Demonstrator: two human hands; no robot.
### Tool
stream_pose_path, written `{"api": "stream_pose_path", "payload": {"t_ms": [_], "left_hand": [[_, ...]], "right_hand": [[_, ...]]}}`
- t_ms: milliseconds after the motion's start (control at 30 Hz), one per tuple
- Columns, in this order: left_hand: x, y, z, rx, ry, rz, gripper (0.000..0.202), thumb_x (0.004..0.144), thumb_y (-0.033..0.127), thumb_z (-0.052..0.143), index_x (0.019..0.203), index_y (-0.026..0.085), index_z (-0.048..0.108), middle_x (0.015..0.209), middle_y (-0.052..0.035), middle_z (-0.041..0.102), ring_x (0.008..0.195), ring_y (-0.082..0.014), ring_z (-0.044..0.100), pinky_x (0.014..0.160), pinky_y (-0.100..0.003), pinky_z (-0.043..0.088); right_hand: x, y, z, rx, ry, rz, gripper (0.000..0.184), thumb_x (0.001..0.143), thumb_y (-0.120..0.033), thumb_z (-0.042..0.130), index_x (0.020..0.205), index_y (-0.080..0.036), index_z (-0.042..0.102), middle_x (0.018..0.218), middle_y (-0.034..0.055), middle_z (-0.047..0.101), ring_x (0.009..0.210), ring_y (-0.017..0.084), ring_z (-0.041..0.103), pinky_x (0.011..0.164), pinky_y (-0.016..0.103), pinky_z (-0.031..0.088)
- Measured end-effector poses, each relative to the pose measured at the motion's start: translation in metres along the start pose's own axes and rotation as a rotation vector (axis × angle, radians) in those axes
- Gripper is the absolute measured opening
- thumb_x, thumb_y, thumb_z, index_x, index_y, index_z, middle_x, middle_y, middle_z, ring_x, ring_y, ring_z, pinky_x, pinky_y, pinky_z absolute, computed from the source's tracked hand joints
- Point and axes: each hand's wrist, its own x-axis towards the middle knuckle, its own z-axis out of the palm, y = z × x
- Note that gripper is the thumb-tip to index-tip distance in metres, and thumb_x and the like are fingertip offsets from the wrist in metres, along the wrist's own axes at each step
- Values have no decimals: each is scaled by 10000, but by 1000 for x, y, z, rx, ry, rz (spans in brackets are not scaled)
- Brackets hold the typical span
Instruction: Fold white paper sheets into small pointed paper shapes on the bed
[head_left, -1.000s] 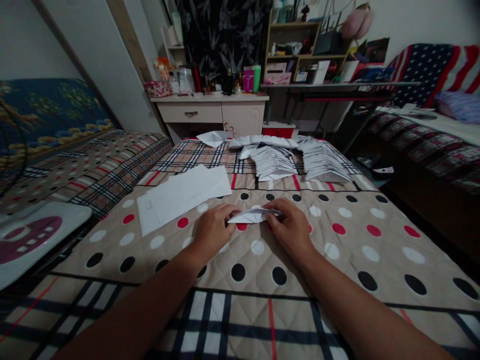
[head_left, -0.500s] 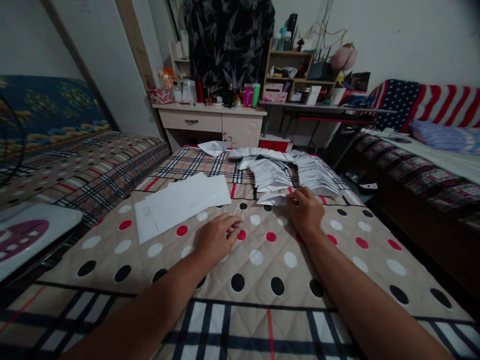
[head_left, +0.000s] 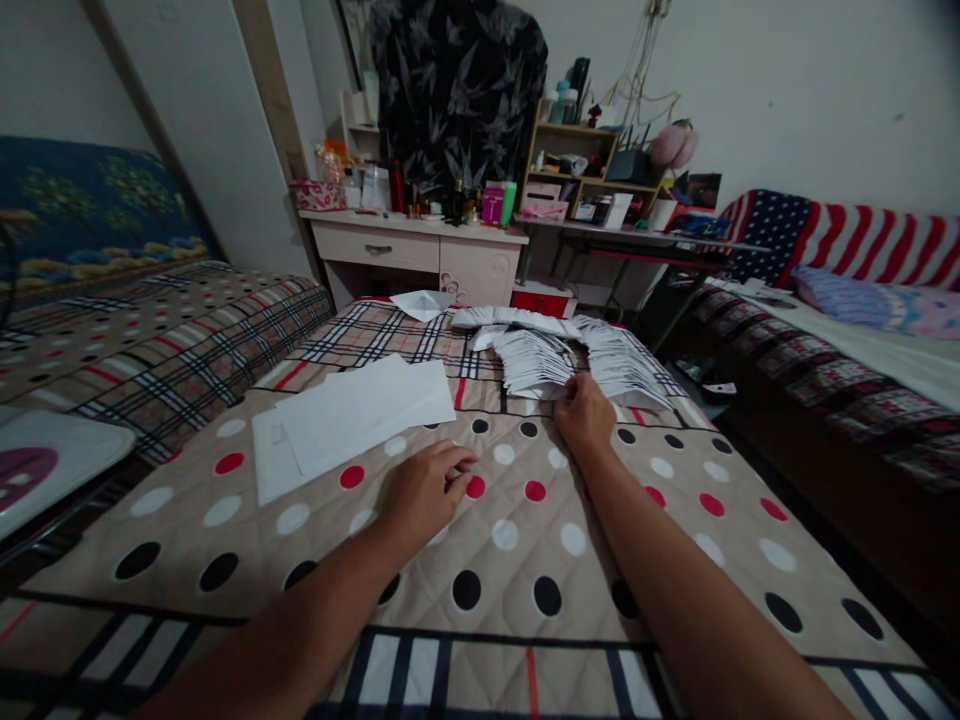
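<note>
My right hand [head_left: 586,412] reaches forward to the near edge of a fanned pile of folded white papers [head_left: 534,358]. Its fingers are closed on a folded paper piece [head_left: 541,391] at the front of that pile; the fingertips are mostly hidden behind the hand. My left hand [head_left: 426,487] rests on the polka-dot quilt [head_left: 675,520] with loosely bent fingers, holding nothing. A stack of flat white sheets [head_left: 352,420] lies just left of and beyond it. A second row of folded papers [head_left: 626,365] sits right of the first.
A single folded paper shape [head_left: 422,303] sits at the bed's far end. Beyond stand a cluttered dresser [head_left: 409,250], a desk with shelves [head_left: 600,190], and a second bed [head_left: 840,330] on the right. A white tray-like object [head_left: 45,460] lies at the left.
My right hand carried the folded paper from the middle of the quilt forward to the pile. My left hand let go of it and stayed on the quilt.
</note>
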Motion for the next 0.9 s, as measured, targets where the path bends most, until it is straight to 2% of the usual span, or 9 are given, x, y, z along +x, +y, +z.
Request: {"api": "stream_pose_path", "payload": {"t_ms": [100, 200, 267, 467, 600, 700, 767, 833, 900], "left_hand": [[0, 0, -1, -10, 5, 8, 203, 800, 145, 613, 964, 236, 689, 948, 0, 689, 731, -139, 618, 704, -274, 497], [0, 1, -2, -28, 10, -7, 186, 798, 155, 618, 947, 233, 696, 944, -2, 696, 736, -139, 630, 705, -270, 502], [0, 3, -2, -36, 11, -9, 191, 793, 159, 624, 949, 234, 703, 943, -8, 700, 771, -148, 643, 709, -268, 508], [5, -2, -8, -119, 31, -9, 240, 779, 111, 602, 976, 205, 704, 896, -12, 702, 719, -128, 633, 680, -243, 515], [15, -24, -34, 59, 245, -21, 164, 811, 146, 599, 926, 194, 705, 930, -41, 702, 885, -188, 634, 848, -322, 506], [22, -50, -57, 252, 365, -111, 194, 795, 182, 638, 973, 227, 703, 1041, -50, 684, 1027, -240, 596, 963, -393, 458], [24, -68, -66, 326, 365, -193, 353, 742, 268, 718, 1091, 237, 675, 1157, -68, 645, 1115, -273, 563, 1002, -410, 439], [24, -83, -70, 357, 312, -268, 509, 698, 369, 761, 1171, 222, 641, 1205, -92, 620, 1131, -287, 563, 1014, -411, 437], [25, -92, -70, 365, 288, -310, 556, 688, 416, 765, 1185, 206, 633, 1220, -103, 611, 1138, -288, 566, 1021, -402, 436]], "right_hand": [[-10, -5, -6, 18, -65, -84, 234, 816, -180, 484, 947, -173, 678, 946, 76, 663, 837, 210, 585, 626, 297, 353], [-12, -9, -6, 61, -141, -218, 316, 853, -185, 458, 1069, -176, 689, 1127, 86, 669, 1024, 227, 584, 790, 307, 424], [-10, -11, -2, 82, -203, -307, 351, 871, -218, 468, 1152, -153, 668, 1231, 97, 647, 1109, 239, 565, 911, 327, 416], [-9, -12, 12, -133, -354, -378, 502, 983, -352, 322, 1429, -155, 444, 1487, 110, 454, 1366, 268, 390, 1053, 465, 356], [-29, -18, 7, -209, -367, -340, 552, 996, -395, 274, 1469, -138, 396, 1546, 105, 355, 1419, 290, 322, 1108, 494, 300], [-50, -23, -2, -214, -361, -356, 564, 993, -427, 278, 1482, -165, 382, 1559, 102, 325, 1426, 296, 315, 1110, 505, 305], [-62, -25, -8, -209, -351, -394, 565, 990, -434, 287, 1480, -172, 389, 1555, 110, 331, 1426, 305, 315, 1113, 514, 301], [-71, -27, -13, -197, -339, -414, 562, 988, -432, 289, 1474, -172, 401, 1551, 112, 338, 1429, 308, 309, 1111, 518, 307], [-76, -28, -16, -183, -333, -420, 558, 988, -430, 281, 1471, -180, 407, 1551, 111, 337, 1430, 309, 306, 1108, 528, 314]]}}
